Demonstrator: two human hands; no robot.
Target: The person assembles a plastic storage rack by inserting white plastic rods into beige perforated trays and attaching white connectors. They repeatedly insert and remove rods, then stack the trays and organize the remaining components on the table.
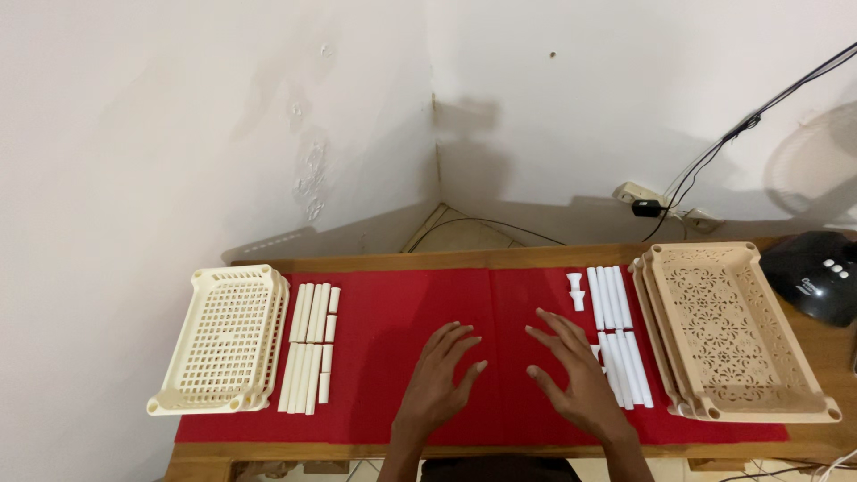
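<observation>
A: What are the fingers doing?

B: Both hands lie palm down on the red cloth (384, 339), fingers spread wide, holding nothing. The left hand (439, 379) sits near the middle of the cloth; the right hand (576, 375) is just to its right.

A: What lies closest to them?

B: The white tubes on the right (616, 335). The right hand's outer fingers (571, 328) reach just beside the lower group of tubes and may touch the nearest one; I cannot tell. The tubes lie in two groups, one behind the other, side by side and pointing away from the person. Two small white connector pieces (576, 291) sit just left of the far group.

A: And beyond that?

B: A stack of beige trays with a floral cut-out pattern (741, 339) stands right beside the tubes. Well apart from the left hand, on the cloth's left end, lies a second set of cream tubes (308, 348) with short pieces alongside, next to a stack of cream grid-perforated trays (223, 339). All of it rests on a wooden table (446, 261) set into a wall corner. A black rounded device (812, 277) sits at the far right.
</observation>
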